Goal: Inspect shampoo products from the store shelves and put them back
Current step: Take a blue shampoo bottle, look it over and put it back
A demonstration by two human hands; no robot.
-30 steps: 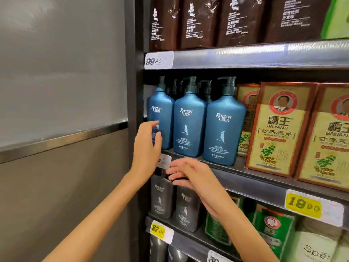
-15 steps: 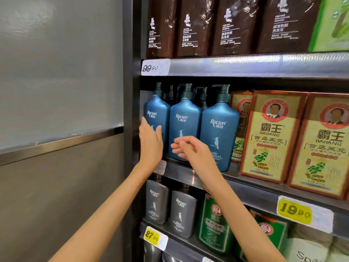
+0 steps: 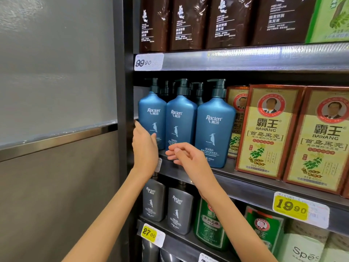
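The left blue bottle [image 3: 152,114] is our mark; it stands upright at the left end of the shelf [image 3: 245,190]. Our left hand [image 3: 145,150] lies against its lower left side, with the fingers straight and pointing up and the thumb on its front. This hand is released, not closed around the bottle.

Just right of the mark stands the middle blue bottle [image 3: 180,120]. Our right hand [image 3: 188,157] hangs before its base, fingers loosely bent, grasping nothing.

Further right of the mark are yellow boxes [image 3: 268,133]. Below it stand grey bottles [image 3: 154,201].
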